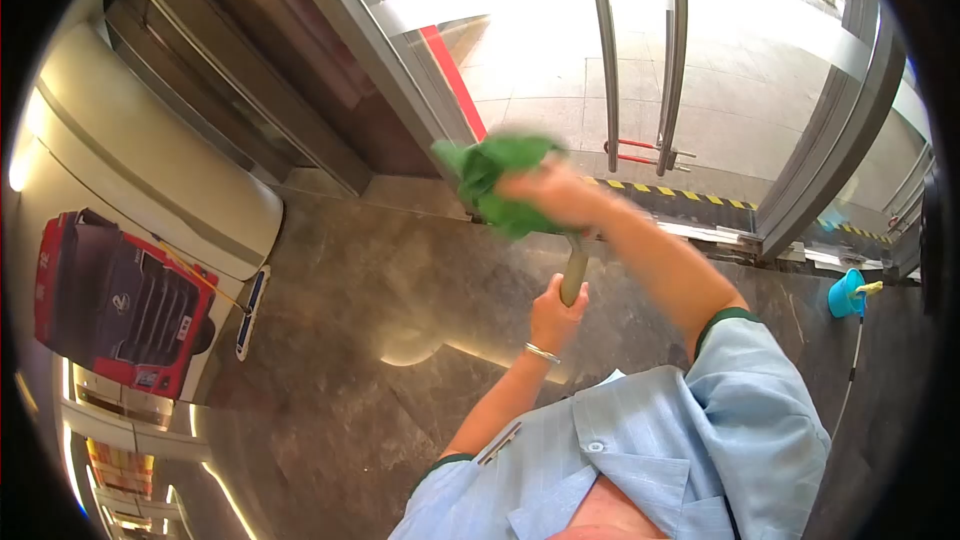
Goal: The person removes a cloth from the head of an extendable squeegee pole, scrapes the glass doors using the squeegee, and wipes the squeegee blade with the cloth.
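A bunched green cloth is gripped in my right hand, which is raised in front of me and blurred by motion. My left hand, with a bracelet at the wrist, is wrapped around a tan handle just below it. The handle's upper end runs up behind my right forearm and the cloth, so I cannot make out what tool it belongs to.
Glass doors with long metal pull bars and a red lock stand ahead. At right is a blue bucket beside a thin pole. A red truck-front display and flat mop are at left.
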Demonstrator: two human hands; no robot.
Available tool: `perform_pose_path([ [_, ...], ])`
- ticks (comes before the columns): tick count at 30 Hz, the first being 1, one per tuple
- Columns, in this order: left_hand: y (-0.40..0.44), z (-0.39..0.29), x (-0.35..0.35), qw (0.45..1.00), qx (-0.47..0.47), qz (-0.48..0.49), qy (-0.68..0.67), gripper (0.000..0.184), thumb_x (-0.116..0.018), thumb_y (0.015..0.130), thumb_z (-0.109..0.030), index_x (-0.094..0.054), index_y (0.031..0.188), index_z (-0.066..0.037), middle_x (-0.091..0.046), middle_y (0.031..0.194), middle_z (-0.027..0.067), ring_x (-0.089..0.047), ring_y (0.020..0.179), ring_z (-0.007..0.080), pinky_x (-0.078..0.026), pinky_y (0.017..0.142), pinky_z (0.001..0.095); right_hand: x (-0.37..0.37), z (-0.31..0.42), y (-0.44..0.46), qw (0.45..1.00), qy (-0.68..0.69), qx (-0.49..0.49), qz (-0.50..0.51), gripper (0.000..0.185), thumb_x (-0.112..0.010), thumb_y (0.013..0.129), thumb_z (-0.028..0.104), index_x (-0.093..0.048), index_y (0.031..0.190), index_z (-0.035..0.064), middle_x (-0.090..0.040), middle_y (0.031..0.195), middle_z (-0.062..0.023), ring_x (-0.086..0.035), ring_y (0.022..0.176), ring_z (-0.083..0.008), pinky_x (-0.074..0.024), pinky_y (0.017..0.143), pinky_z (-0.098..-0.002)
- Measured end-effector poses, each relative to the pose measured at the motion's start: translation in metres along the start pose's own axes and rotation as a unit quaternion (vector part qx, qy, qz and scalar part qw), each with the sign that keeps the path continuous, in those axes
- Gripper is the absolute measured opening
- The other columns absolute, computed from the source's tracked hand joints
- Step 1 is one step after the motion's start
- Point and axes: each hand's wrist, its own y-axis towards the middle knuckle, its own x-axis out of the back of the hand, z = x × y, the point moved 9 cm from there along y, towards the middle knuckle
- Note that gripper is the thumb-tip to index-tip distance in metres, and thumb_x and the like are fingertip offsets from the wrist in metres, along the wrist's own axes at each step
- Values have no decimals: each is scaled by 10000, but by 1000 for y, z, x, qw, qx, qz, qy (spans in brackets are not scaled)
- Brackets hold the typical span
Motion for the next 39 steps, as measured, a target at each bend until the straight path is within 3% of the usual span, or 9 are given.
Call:
perform_pose_path([
  [1,-4,-3,3,1000,3,-17,5,331,-646,836,-335,-491,781,-48,-555,610,183,-578,613,401,-460,570,435,-19,19,5,997,58,-40,-23,475,-558,876,460,-549,1196,110,-644,1008,-202,-617,968,-364,-465,882,-403],
  [3,-12,7,15,999,30,-33,15,302,-670,821,-306,-528,799,-40,-556,602,172,-575,580,373,-459,562,420,-33,11,13,996,-35,-79,-23,466,-570,864,449,-567,1145,78,-647,1025,-187,-606,999,-375,-459,880,-413],
  [5,-15,24,25,996,67,-46,25,277,-693,805,-276,-565,816,-31,-556,594,161,-573,548,345,-459,554,404,-40,14,17,988,136,-74,-24,446,-567,867,433,-592,1106,58,-656,1025,-177,-616,987,-365,-470,851,-418],
  [8,-23,10,41,992,-3,-117,55,301,-705,794,-271,-635,923,-8,-619,689,208,-592,639,408,-474,595,412,-39,16,18,986,133,-75,-61,408,-562,870,417,-626,1044,53,-665,955,-191,-627,947,-364,-480,818,-417],
  [11,-26,-7,46,990,-41,-126,45,271,-710,794,-259,-616,862,-14,-590,642,187,-564,569,361,-460,559,388,-40,10,16,983,135,-89,-87,398,-564,870,408,-629,1024,47,-666,935,-192,-628,929,-371,-485,803,-420],
  [14,-30,11,39,995,37,-77,46,235,-691,803,-265,-590,827,-54,-597,649,171,-589,611,377,-460,560,411,-39,-2,9,977,129,-120,-117,388,-569,870,403,-630,1025,52,-664,915,-199,-632,909,-370,-490,797,-412],
  [24,-32,18,44,993,73,-83,38,243,-696,803,-260,-576,797,-49,-580,626,169,-588,574,334,-454,548,386,-28,-56,-18,963,109,-183,-165,422,-592,854,408,-620,1016,19,-654,920,-230,-628,908,-384,-493,799,-414],
  [32,-20,18,54,994,60,-91,-23,253,-728,781,-227,-566,774,-32,-513,568,68,-455,517,130,-428,528,304,-5,-89,-43,953,15,-196,-232,447,-608,838,418,-590,960,-12,-646,811,-244,-632,816,-418,-509,726,-432],
  [39,-13,14,63,996,36,-82,-15,283,-737,796,-180,-503,703,-50,-434,586,-37,-384,548,56,-357,491,243,16,-139,-79,936,-30,-208,-283,406,-610,843,382,-597,957,-8,-638,805,-248,-628,821,-420,-507,726,-439],
])
